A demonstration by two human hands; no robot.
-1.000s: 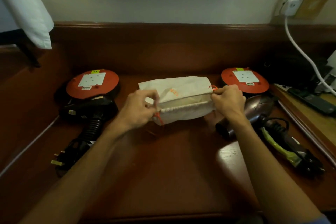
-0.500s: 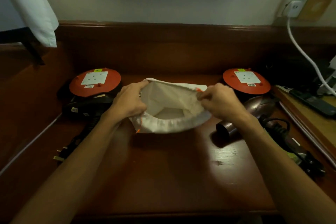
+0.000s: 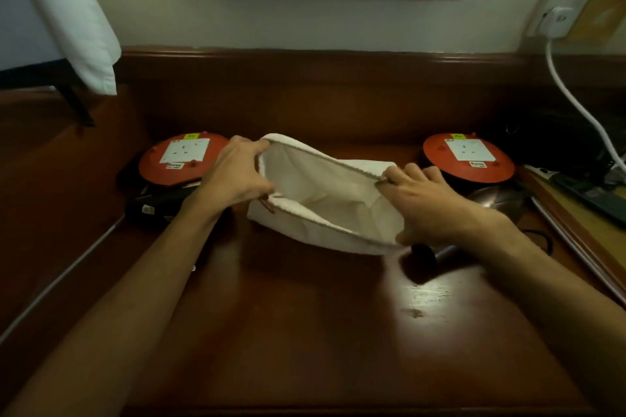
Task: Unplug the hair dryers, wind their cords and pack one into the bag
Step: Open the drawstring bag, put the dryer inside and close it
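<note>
Since half a second ago we have pulled the mouth of the white drawstring bag (image 3: 325, 200) wider — it now gapes toward us, with the pale inside in plain view. Our left hand (image 3: 237, 173) pinches the left end of the rim, fingers curled over the far edge and thumb at the near edge, beside a short red cord end. Our right hand (image 3: 423, 200) grips the right end, fingertips hooked over the far edge and thumb pressed on the near one. The bag sits mid-desk, held up off the dark wooden desk (image 3: 305, 332), and nothing lies inside it.

Left of the bag, just behind our left wrist, rests the black hair dryer (image 3: 159, 206), in front of a red cable reel (image 3: 179, 159) with a white socket plate. On the right, the silver hair dryer (image 3: 491, 200) lies partly hidden under our right hand and forearm — a second red reel (image 3: 469, 156) stands behind it. A white plug (image 3: 555, 19) sits in the wall socket at upper right.
</note>
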